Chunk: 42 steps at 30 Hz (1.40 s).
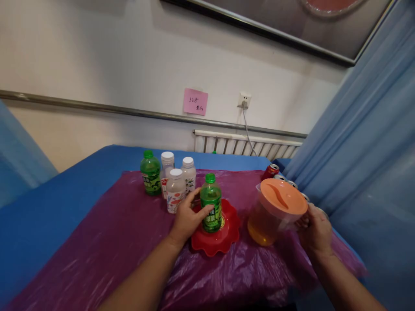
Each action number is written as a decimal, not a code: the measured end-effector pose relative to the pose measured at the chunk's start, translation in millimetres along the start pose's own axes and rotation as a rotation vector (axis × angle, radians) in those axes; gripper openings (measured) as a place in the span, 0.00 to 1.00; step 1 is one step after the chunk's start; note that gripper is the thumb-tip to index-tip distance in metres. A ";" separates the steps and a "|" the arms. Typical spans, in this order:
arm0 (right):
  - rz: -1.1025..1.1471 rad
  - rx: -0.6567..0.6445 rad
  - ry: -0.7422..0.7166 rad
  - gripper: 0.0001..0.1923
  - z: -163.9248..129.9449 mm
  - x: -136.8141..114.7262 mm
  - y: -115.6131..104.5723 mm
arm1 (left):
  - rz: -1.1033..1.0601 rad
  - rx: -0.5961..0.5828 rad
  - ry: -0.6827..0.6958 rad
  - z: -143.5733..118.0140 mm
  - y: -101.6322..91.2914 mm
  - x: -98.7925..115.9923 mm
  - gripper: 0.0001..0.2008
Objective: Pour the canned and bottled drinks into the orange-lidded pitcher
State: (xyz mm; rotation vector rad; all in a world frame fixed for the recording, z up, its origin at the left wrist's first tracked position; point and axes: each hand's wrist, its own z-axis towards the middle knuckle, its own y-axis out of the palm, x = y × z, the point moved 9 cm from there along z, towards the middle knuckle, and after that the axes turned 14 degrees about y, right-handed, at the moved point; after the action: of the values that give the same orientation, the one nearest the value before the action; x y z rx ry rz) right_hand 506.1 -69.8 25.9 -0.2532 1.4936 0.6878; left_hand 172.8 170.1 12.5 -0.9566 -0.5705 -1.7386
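Note:
My left hand (189, 216) is closed around a green plastic drink bottle (211, 198) with a green cap, which stands upright over a red scalloped plate (228, 239). At the right, my right hand (316, 229) grips the handle side of a clear pitcher (262, 220); its fingers are partly hidden. An orange lid (282, 196) covers the pitcher, and amber liquid lies low inside it. Left of my left hand stand several clear bottles with white caps, the nearest one a bottle with a printed label (176, 194). Beside them is another green bottle (151, 175).
A red can (271, 171) and several other cans stand behind the pitcher, partly hidden. Purple plastic sheeting (136, 242) covers the blue surface (97, 172). A blue curtain (366, 151) hangs close on the right. A radiator (227, 142) and a plugged-in cord (248, 134) are at the wall.

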 end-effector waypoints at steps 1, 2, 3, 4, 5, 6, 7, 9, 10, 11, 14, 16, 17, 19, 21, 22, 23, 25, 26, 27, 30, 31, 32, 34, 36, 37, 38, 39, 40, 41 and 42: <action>-0.014 0.012 -0.002 0.25 -1.1 0.6 -2.4 | 0.005 -0.003 0.005 0.5 -0.2 0.0 0.32; -0.028 0.027 -0.001 0.25 -2.1 1.6 -5.3 | 0.008 -0.007 0.010 0.9 0.0 0.3 0.32; -0.044 0.043 0.001 0.24 -2.8 2.8 -8.5 | 0.010 -0.011 0.016 1.1 0.5 0.7 0.31; -0.059 0.058 0.002 0.24 -3.1 4.1 -11.5 | 0.014 -0.013 0.022 1.1 1.2 1.1 0.31; -0.075 0.071 0.006 0.23 -3.1 5.6 -14.3 | 0.019 -0.013 0.027 0.9 2.0 1.5 0.30; -0.091 0.083 0.010 0.23 -2.8 7.2 -16.9 | 0.028 -0.012 0.031 0.6 2.8 1.8 0.30; -0.106 0.092 0.016 0.22 -2.4 8.8 -19.2 | 0.042 -0.008 0.034 0.2 3.1 2.0 0.30; -0.136 0.109 0.023 0.21 -1.9 11.5 -23.2 | 0.078 0.002 0.040 -0.4 3.1 2.5 0.31; -0.152 0.117 0.024 0.20 -2.4 12.7 -25.4 | 0.091 0.008 0.044 -0.3 2.8 3.0 0.31; -0.162 0.131 0.023 0.20 -3.9 14.1 -28.5 | 0.101 0.013 0.051 0.0 2.4 3.9 0.31; -0.191 0.249 -0.057 0.20 -19.5 14.1 -46.9 | 0.118 0.038 0.077 2.1 -0.8 7.9 0.31; -0.262 0.367 -0.230 0.21 -44.6 6.6 -60.0 | 0.126 0.054 0.085 3.1 -3.4 10.5 0.31; -0.326 0.401 -0.345 0.20 -61.4 1.6 -61.5 | 0.127 0.055 0.084 3.5 -3.9 11.7 0.32; -0.475 0.311 -0.537 0.18 -94.2 -3.0 -47.1 | 0.126 0.045 0.080 4.2 -3.5 14.3 0.33; -0.696 -0.005 -0.645 0.17 -123.4 4.7 -8.4 | 0.135 0.045 0.083 5.6 -3.2 18.8 0.33; -0.785 -0.195 -0.678 0.18 -138.8 12.2 12.5 | 0.144 0.050 0.086 6.7 -3.3 21.6 0.33; -0.855 -0.366 -0.694 0.19 -153.3 20.4 30.5 | 0.152 0.058 0.089 8.1 -3.6 24.4 0.32; -0.951 -0.568 -0.707 0.18 -173.4 32.6 53.9 | 0.162 0.068 0.086 11.5 -3.7 29.2 0.32; -0.980 -0.614 -0.713 0.18 -178.6 36.6 60.7 | 0.162 0.072 0.082 13.2 -4.1 31.1 0.32; -1.000 -0.636 -0.718 0.17 -181.1 39.8 64.9 | 0.161 0.080 0.077 15.0 -5.0 32.8 0.32; -1.007 -0.643 -0.746 0.14 -182.0 48.6 67.4 | 0.160 0.103 0.067 19.9 -9.4 38.3 0.33; -0.998 -0.631 -0.759 0.13 -181.4 51.6 66.2 | 0.161 0.108 0.066 21.6 -10.7 40.7 0.33; -0.982 -0.610 -0.777 0.13 -180.8 54.4 64.5 | 0.163 0.110 0.065 23.5 -11.8 43.6 0.33; -0.949 -0.562 -0.814 0.12 -180.1 61.2 61.5 | 0.175 0.117 0.071 28.2 -13.4 51.2 0.32; -0.933 -0.512 -0.863 0.12 -180.1 69.9 60.6 | 0.195 0.122 0.085 34.8 -13.0 59.6 0.31; -0.941 -0.490 -0.897 0.13 -180.6 75.3 61.4 | 0.204 0.119 0.093 39.2 -11.4 63.1 0.30; -0.957 -0.474 -0.932 0.14 -181.2 81.3 62.9 | 0.210 0.111 0.099 44.4 -8.3 65.5 0.29; -0.972 -0.459 -0.966 0.16 -181.7 87.5 64.7 | 0.215 0.098 0.103 50.4 -3.8 66.4 0.30; -0.975 -0.443 -0.994 0.17 -181.8 93.3 66.2 | 0.220 0.082 0.102 57.3 2.0 65.7 0.31; -0.962 -0.418 -1.011 0.18 -180.9 98.2 66.7 | 0.224 0.065 0.096 65.0 8.9 63.5 0.32; -0.938 -0.388 -1.022 0.19 -179.6 102.7 66.5 | 0.226 0.048 0.090 73.3 16.7 60.5 0.34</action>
State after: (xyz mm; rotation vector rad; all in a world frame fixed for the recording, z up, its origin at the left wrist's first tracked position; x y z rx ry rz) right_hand 313.7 -90.5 -72.9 -0.7098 0.1664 0.2272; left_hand 203.1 185.6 102.8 -0.8699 -0.4271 -1.5506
